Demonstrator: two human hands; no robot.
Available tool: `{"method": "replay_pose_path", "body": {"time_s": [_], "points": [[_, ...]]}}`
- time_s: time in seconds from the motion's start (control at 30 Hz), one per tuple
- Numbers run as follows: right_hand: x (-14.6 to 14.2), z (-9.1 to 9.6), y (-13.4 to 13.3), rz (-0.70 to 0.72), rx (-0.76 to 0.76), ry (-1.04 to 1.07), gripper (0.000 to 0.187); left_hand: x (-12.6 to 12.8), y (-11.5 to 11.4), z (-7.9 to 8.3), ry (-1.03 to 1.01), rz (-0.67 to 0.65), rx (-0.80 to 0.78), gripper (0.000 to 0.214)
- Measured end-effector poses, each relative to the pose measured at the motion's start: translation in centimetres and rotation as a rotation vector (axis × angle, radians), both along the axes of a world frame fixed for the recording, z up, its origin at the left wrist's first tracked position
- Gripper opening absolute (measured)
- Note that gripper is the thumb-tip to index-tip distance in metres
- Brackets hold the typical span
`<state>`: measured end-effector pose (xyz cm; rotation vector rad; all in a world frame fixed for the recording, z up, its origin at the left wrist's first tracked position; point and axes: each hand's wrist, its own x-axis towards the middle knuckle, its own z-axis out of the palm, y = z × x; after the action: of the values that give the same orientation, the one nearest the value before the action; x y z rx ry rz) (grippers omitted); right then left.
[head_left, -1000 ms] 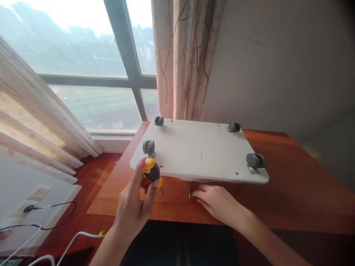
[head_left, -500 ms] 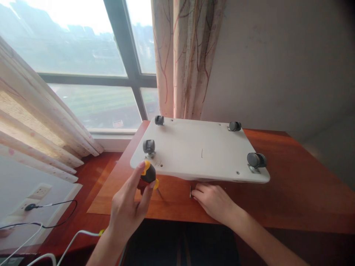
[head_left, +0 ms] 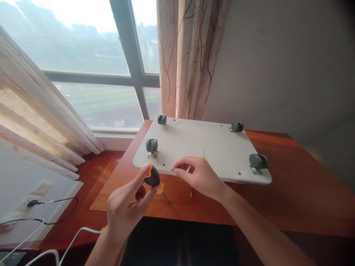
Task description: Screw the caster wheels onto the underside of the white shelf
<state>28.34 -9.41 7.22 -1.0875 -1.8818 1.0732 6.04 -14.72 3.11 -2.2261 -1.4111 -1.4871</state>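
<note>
A white board [head_left: 210, 147] with small grey caster wheels [head_left: 152, 145] at its corners lies upside down on a red-brown wooden table [head_left: 291, 199]. My left hand [head_left: 126, 207] is closed around a short yellow-and-black screwdriver [head_left: 152, 177], held just in front of the board's near left corner. My right hand [head_left: 198, 175] pinches something small and hard to make out at the board's front edge, near a hole. A small screw [head_left: 191, 192] lies on the table below that hand.
A window [head_left: 83, 62] and patterned curtains [head_left: 188, 55] stand behind the table. At the lower left are a wall socket [head_left: 39, 188] with a black plug and white cables [head_left: 41, 255]. Casters also stand at the far corners [head_left: 237, 127] and near right [head_left: 258, 161].
My right hand has risen from the table, where it was by the screw, up to the board's front edge with fingers pinched. My left hand with the screwdriver has barely shifted.
</note>
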Motion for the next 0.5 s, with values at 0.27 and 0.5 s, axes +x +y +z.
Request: {"method": "replay_pose_path", "body": {"time_s": [0.27,0.5], "points": [[-3.2,-1.2,4.5,0.028,-0.119,-0.082,0.017,-0.3,0.0,0.3,0.049,0.031,0.028,0.075],[-3.0,-0.4,4.1,-0.006,0.001,-0.237,0.018,-1.0,0.9,1.0,-0.074,0.084,0.046,0.079]]}}
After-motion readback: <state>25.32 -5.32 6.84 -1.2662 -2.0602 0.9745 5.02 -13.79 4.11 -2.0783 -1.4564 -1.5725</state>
